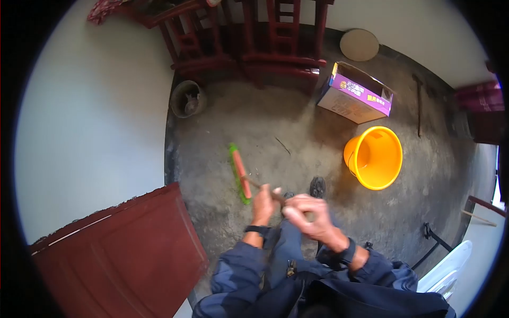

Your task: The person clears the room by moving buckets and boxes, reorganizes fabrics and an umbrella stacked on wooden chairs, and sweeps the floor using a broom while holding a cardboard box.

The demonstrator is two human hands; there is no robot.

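Note:
A broom with an orange-red head and green bristles rests on the concrete floor ahead and to the left. Its brown stick handle runs back toward my body. My left hand is closed round the handle lower down, nearer the broom head. Higher up, at the handle's end, my right hand is wrapped round it too. A thin dark twig and a few small bits lie on the floor beyond the broom.
An orange bucket stands at the right, with a purple open carton behind it. Dark red wooden chairs line the back wall near a waste bin. A red door is at the lower left. A white chair is lower right.

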